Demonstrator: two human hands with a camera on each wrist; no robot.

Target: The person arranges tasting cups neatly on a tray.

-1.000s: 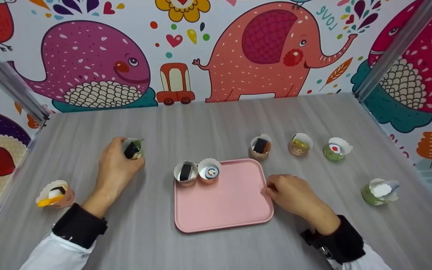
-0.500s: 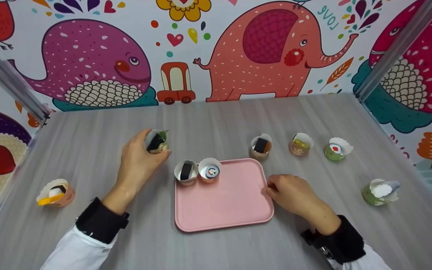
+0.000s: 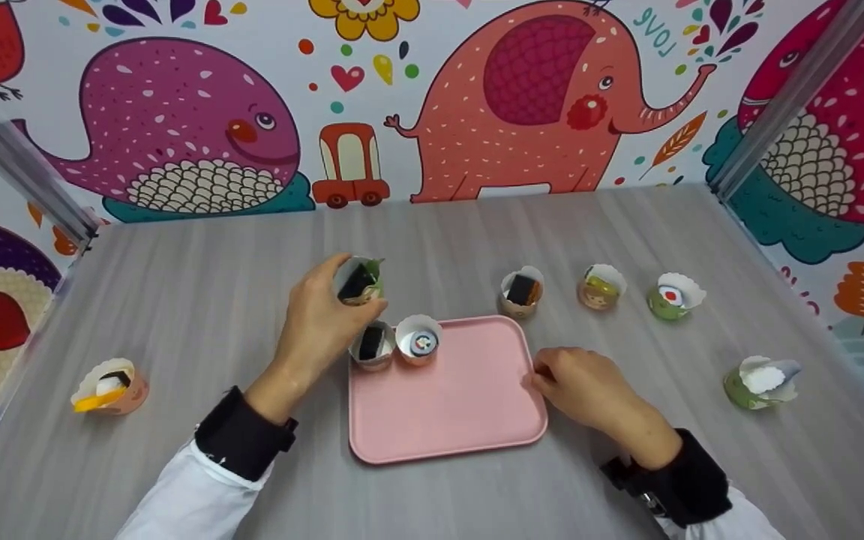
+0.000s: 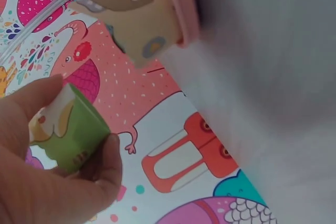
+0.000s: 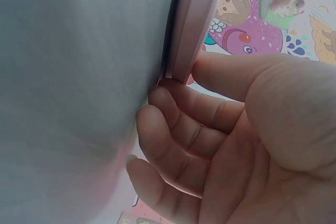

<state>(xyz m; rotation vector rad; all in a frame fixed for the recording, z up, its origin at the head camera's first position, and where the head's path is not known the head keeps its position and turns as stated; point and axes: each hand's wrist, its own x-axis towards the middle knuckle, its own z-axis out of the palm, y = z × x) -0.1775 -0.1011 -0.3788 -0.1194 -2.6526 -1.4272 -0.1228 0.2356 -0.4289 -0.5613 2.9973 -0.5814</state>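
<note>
While the right hand (image 3: 586, 382) pinches the right edge of the pink tray (image 3: 451, 412), the left hand (image 3: 318, 319) grips the green cup (image 4: 81, 132), now nearer, just beyond the tray's far left corner but not yet on it.

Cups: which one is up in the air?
The green cup in the left hand; the others sit on the pink tray or the table.

The word "love" (image 3: 654, 34) is appearing on the printed wall (image 3: 372, 105), slanting above the elephant's trunk (image 3: 657, 118), its letters running from right to left in the head view. The left wrist view is showing it too. Small dark marks on the green cup (image 4: 79, 129) are proving illegible.
</note>
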